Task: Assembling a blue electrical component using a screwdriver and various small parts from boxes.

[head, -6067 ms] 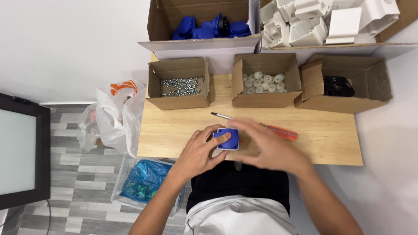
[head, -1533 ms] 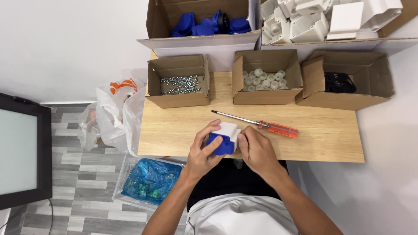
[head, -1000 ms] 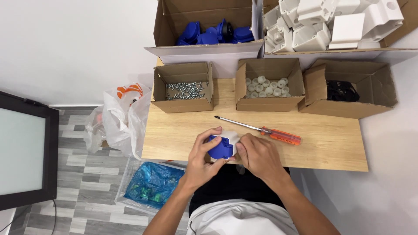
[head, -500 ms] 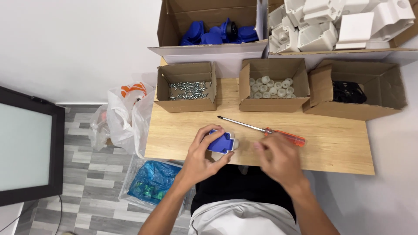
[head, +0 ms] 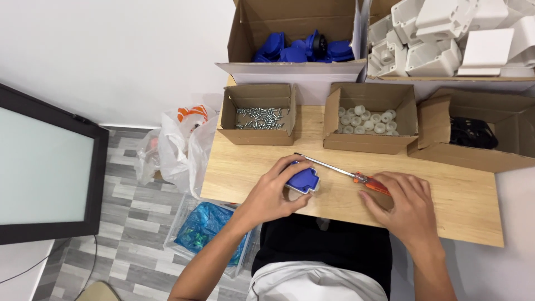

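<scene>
The left hand (head: 273, 192) grips a blue and white plastic part (head: 302, 180), fingers curled over its top edge and thumb beneath, holding it just above the wooden table (head: 446, 195). The right hand (head: 402, 205) lies palm down on the table, fingers loosely spread, with the fingertips resting on the orange handle of a screwdriver (head: 348, 174); whether the handle is actually gripped cannot be determined. The screwdriver's metal shaft runs from the right hand toward the left, its tip ending just beyond the blue and white part. Beyond the left hand stands an open cardboard box of screws (head: 258, 115). Beyond the gap between the hands stands a box of small white round pieces (head: 368, 119). Beyond the right hand sits a box of black parts (head: 472, 134). Farther back, a larger box holds blue parts (head: 301, 49), with a stack of white housings (head: 446, 36) beside it. To the outside of the left hand, off the table edge, hangs a white plastic bag (head: 178, 147).
</scene>
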